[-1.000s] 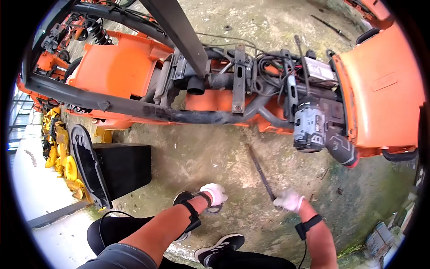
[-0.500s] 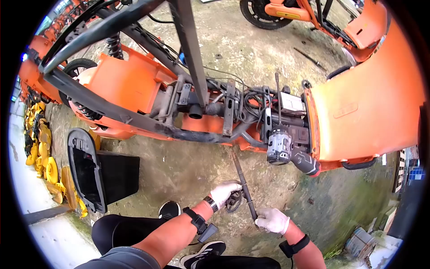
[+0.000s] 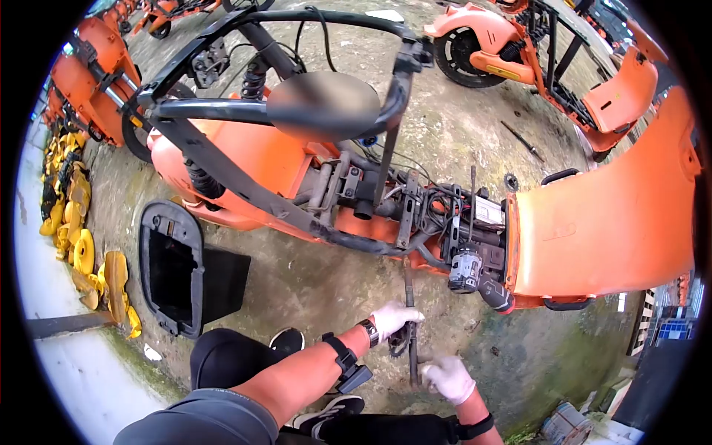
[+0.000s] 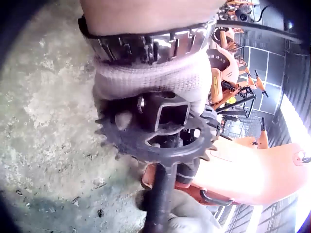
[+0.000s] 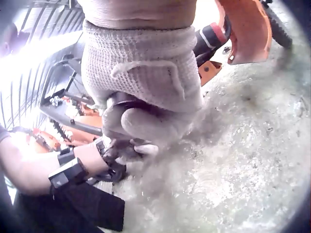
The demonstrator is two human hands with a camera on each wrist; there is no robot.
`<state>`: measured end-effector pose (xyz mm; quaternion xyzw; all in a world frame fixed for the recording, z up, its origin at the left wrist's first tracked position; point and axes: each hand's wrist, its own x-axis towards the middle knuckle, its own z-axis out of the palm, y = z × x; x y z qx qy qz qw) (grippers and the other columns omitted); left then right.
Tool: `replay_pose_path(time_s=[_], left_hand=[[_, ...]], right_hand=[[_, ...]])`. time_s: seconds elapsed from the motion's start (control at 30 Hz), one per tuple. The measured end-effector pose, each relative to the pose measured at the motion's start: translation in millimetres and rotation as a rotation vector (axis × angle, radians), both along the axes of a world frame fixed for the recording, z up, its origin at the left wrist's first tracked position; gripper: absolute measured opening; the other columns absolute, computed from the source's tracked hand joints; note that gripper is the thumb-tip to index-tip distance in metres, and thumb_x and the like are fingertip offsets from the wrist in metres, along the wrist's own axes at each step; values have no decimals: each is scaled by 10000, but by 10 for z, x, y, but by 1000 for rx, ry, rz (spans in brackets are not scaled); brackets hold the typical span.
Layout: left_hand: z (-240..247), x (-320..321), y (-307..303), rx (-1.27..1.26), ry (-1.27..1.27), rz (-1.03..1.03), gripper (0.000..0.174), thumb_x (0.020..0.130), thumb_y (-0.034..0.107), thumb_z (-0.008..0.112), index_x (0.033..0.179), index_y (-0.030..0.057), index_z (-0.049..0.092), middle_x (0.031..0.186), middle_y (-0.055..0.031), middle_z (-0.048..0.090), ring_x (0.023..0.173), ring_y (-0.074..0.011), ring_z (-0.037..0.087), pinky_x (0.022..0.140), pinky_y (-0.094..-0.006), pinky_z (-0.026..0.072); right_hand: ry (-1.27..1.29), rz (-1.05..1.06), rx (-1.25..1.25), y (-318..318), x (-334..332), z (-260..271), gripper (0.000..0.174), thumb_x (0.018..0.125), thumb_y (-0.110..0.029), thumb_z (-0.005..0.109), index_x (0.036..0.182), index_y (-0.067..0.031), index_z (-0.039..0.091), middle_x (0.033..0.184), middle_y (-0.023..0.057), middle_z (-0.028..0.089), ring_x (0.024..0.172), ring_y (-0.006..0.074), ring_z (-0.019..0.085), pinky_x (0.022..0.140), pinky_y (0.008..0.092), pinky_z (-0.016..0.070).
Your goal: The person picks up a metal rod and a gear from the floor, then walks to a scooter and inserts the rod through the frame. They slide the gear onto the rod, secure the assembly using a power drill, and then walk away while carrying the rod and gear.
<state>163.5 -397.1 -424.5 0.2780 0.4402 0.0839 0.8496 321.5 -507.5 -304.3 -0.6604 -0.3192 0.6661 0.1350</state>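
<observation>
My left hand (image 3: pixel 395 320), in a white knit glove, holds a dark toothed sprocket (image 4: pixel 131 151) with a square tube-like piece (image 4: pixel 174 116) at its middle. Its fingers also reach the long dark metal rod (image 3: pixel 413 356), which passes beside the sprocket. Lower down the same rod is my right hand (image 3: pixel 447 377), gloved too. In the right wrist view the right fingers (image 5: pixel 146 124) are curled with a dark end showing between them. The left wrist view puts this glove (image 4: pixel 189 213) behind the rod, fingertips at its side.
Ahead lies a stripped orange scooter frame (image 3: pixel 297 219), its orange front panel (image 3: pixel 593 245) at right. A cordless drill (image 3: pixel 467 268) with a long bit rests on it. A black plastic bin (image 3: pixel 226 278) lies at left, near yellow parts (image 3: pixel 83 248). Another orange scooter (image 3: pixel 512 55) stands beyond.
My left hand has picked up the sprocket from the ground and brought it to the rod. The rod has come up more upright in view, and my head view has tilted further forward.
</observation>
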Motion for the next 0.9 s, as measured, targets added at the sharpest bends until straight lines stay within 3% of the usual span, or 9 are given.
replay_pose_path(time_s=[0.1,0.2,0.23,0.33,0.37,0.5,0.67,0.8,0.9], left_hand=[[378,-146,-92,-189,-154,16,303,808,322,700,783,25,652,676,-66,615,600,-164,603,565,-294,474],[986,-291,-161,-227,-19,-95,337,829,359,680,779,27,651,668,-55,609,591,-153,595,546,-281,467],[1176,-316,-221,-190,-12,-34,365,838,406,672,782,45,660,657,-34,598,568,-132,568,522,-264,438],[1450,-391,-367,-283,-10,68,391,836,457,669,777,71,647,652,-7,573,554,-105,519,503,-265,402],[1572,-403,-382,-304,-23,135,414,844,493,649,770,87,624,645,16,531,552,-92,466,493,-273,363],[2391,-609,-199,-276,9,153,450,862,495,625,738,63,614,628,23,500,555,-102,440,498,-286,347],[3202,-966,-100,-281,-33,252,461,863,485,625,707,51,641,608,6,540,547,-102,475,494,-291,359],[3926,-1563,95,-473,-232,432,407,891,426,613,867,23,667,709,-10,600,611,-92,523,536,-279,410],[4177,-1898,152,-264,-183,415,371,910,398,597,919,33,665,795,-18,626,699,-93,552,612,-277,452]], right_hand=[[85,-407,7,-1,-57,299,162,886,-106,510,948,3,613,678,57,602,531,97,534,499,229,440],[11,-410,44,105,-340,639,162,890,-100,509,974,8,596,733,69,609,520,98,518,497,234,438],[38,-394,59,116,-408,719,162,877,-84,538,991,19,586,785,81,620,554,103,549,521,244,458],[-115,-205,111,242,-631,1261,205,858,-69,565,1035,33,578,828,92,630,613,125,593,564,262,493],[-168,-127,117,271,-666,1448,295,820,-44,591,1099,46,558,926,124,639,754,163,637,673,299,522],[-365,222,306,515,-855,2264,424,760,-29,619,1169,37,529,1092,177,609,956,244,631,830,360,501],[-494,607,547,894,-1345,3149,454,750,-65,662,1185,-22,539,1107,184,591,932,339,627,796,398,519],[-483,775,605,1155,-1791,3798,446,728,-51,683,1157,-28,564,1151,179,593,971,346,630,811,398,527],[-438,843,688,1319,-2071,4122,436,743,-65,673,1164,-33,564,1162,178,585,938,342,641,773,395,538]])
